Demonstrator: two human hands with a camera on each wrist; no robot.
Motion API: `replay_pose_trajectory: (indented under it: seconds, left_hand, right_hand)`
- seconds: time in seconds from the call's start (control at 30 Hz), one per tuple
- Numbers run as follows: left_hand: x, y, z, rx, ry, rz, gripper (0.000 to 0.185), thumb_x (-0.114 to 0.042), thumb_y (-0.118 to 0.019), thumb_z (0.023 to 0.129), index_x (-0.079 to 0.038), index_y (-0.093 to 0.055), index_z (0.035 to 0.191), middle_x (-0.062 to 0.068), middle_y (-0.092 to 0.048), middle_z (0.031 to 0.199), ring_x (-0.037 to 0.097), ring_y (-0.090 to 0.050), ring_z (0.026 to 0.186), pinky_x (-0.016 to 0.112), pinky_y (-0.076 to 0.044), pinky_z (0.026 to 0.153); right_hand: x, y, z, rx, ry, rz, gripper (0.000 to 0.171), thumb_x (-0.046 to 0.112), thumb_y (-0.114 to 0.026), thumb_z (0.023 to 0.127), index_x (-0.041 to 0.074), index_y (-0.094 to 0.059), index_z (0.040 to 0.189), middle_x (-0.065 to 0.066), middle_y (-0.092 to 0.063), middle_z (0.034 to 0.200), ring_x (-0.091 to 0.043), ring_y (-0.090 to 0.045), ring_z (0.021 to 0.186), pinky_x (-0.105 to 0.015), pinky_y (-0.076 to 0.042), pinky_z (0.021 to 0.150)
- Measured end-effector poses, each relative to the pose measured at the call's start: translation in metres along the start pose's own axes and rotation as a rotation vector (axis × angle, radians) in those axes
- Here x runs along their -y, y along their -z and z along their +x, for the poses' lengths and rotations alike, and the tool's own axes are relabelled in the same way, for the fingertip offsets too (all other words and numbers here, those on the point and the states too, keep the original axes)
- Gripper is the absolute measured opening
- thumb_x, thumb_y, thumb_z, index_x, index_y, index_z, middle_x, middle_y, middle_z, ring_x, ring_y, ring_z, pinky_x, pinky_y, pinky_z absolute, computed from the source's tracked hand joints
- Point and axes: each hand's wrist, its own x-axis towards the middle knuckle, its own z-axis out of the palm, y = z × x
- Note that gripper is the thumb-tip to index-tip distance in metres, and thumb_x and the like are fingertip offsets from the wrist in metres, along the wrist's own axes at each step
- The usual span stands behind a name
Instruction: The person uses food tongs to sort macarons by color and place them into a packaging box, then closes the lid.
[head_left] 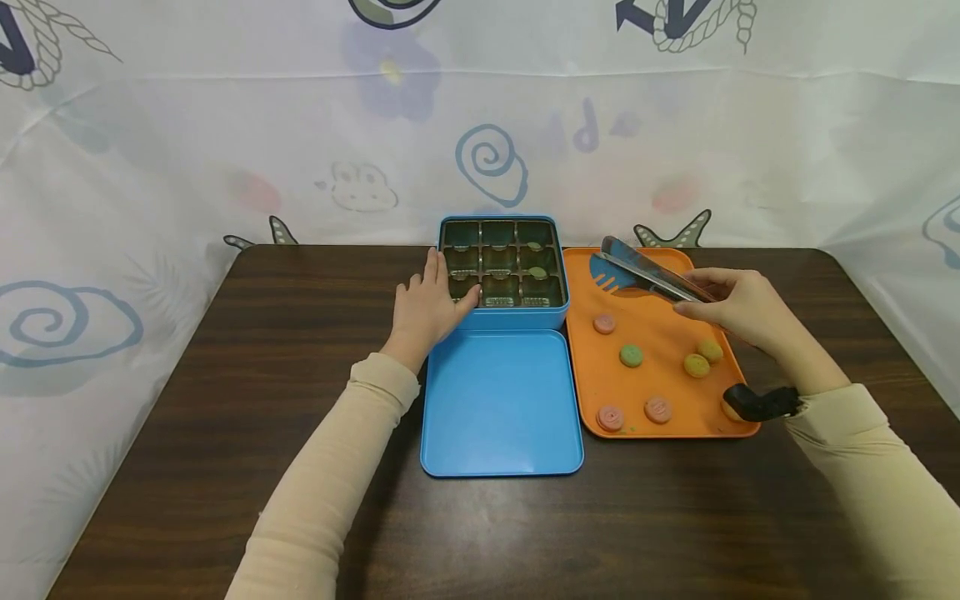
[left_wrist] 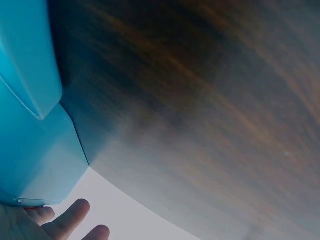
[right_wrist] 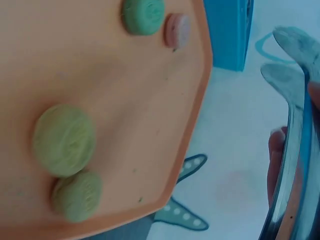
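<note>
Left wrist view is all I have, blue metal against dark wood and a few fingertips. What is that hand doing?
Observer: The left hand rests against the left side of the open blue tin box, fingers over its rim.
Operator: Anything inside the box?
Observer: A dark tray of nine compartments; two on the right column each hold a small green round cookie.
Operator: And the other hand?
Observer: The right hand holds shiny metal tongs above the orange plastic tray, which carries more pink, green and yellow-green cookies.
Operator: Where is the lid?
Observer: The blue lid lies just in front of the box.
</note>
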Motion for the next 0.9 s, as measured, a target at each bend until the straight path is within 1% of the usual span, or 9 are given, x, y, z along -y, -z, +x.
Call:
replay_pose_trajectory:
  seconds: [0.17,0.33,0.43,0.5,0.67,0.77,0.9]
  left_hand:
    - [0.000,0.001,0.000,0.010,0.006,0.006,0.088,-0.067,-0.026,0.094,-0.007,-0.002,0.155,0.009,-0.002,0.163,0.037,-0.040,0.134,0.053,-0.034,0.109]
    - [0.000,0.000,0.000,0.010,0.009,0.005,0.089,-0.067,-0.027,0.094,-0.007,-0.002,0.155,0.009,-0.002,0.163,0.037,-0.042,0.132,0.051,-0.036,0.108]
    - [0.000,0.000,0.000,0.009,0.009,0.002,0.089,-0.067,-0.027,0.094,-0.006,-0.002,0.155,0.009,-0.002,0.163,0.037,-0.043,0.132,0.051,-0.037,0.107]
    - [0.000,0.000,0.000,0.009,0.009,0.001,0.089,-0.067,-0.027,0.094,-0.006,-0.002,0.155,0.009,-0.001,0.163,0.037,-0.042,0.132,0.051,-0.037,0.107]
    - [0.000,-0.001,0.000,0.009,0.007,-0.002,0.090,-0.067,-0.027,0.094,-0.006,-0.001,0.155,0.009,0.000,0.163,0.036,-0.041,0.133,0.051,-0.036,0.108]
    - [0.000,-0.001,0.000,0.005,0.006,-0.005,0.089,-0.067,-0.027,0.094,-0.006,-0.002,0.155,0.009,-0.001,0.163,0.036,-0.041,0.133,0.052,-0.036,0.108]
    - [0.000,-0.002,0.000,0.000,0.005,-0.007,0.089,-0.067,-0.027,0.094,-0.006,-0.002,0.155,0.009,-0.001,0.163,0.036,-0.041,0.134,0.052,-0.036,0.108]
  right_hand:
    - [-0.013,-0.002,-0.005,0.043,0.015,-0.042,0.070,0.043,-0.066,0.088,0.002,-0.046,0.140,-0.030,-0.048,0.138,-0.044,-0.049,0.121,-0.058,-0.043,0.094]
    - [-0.025,-0.005,-0.010,0.075,0.011,-0.054,0.069,0.044,-0.067,0.087,0.003,-0.048,0.139,-0.029,-0.051,0.136,-0.043,-0.051,0.119,-0.056,-0.044,0.092]
    - [-0.030,-0.007,-0.012,0.080,0.008,-0.055,0.067,0.043,-0.069,0.086,0.004,-0.051,0.137,-0.027,-0.053,0.133,-0.040,-0.054,0.115,-0.052,-0.047,0.089]
    - [-0.034,-0.008,-0.013,0.084,0.008,-0.058,0.065,0.041,-0.070,0.085,0.003,-0.052,0.136,-0.027,-0.056,0.130,-0.038,-0.056,0.112,-0.045,-0.049,0.085]
    - [-0.039,-0.011,-0.016,0.101,0.002,-0.075,0.063,0.039,-0.072,0.084,0.003,-0.055,0.133,-0.026,-0.061,0.123,-0.030,-0.060,0.102,-0.032,-0.048,0.076]
    - [-0.041,-0.012,-0.017,0.106,-0.002,-0.086,0.062,0.041,-0.073,0.083,0.004,-0.058,0.131,-0.023,-0.064,0.120,-0.025,-0.060,0.098,-0.029,-0.048,0.074]
    - [-0.043,-0.014,-0.018,0.116,-0.003,-0.086,0.062,0.041,-0.074,0.081,0.005,-0.059,0.129,-0.019,-0.066,0.115,-0.019,-0.061,0.093,-0.029,-0.048,0.073]
